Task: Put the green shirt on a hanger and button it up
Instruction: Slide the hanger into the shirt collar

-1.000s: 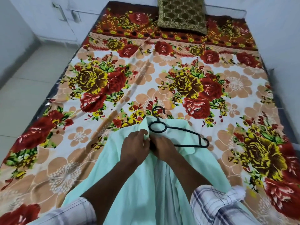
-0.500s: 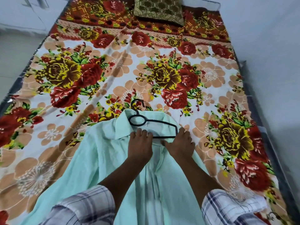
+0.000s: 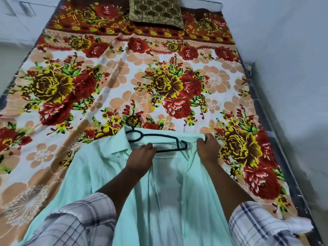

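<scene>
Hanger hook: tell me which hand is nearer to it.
Left. The left hand touches the hanger at its lower bar, just below the hook; the right hand grips the green shirt past the hanger's right end.

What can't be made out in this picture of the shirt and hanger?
Head view:
- The hanger's left half is hidden under the green shirt's collar.
- The buttons are too small and blurred to see.
- The shirt hem is cut off by the bottom edge.
- What the left hand holds is unclear, because its fingers curl under.
</scene>
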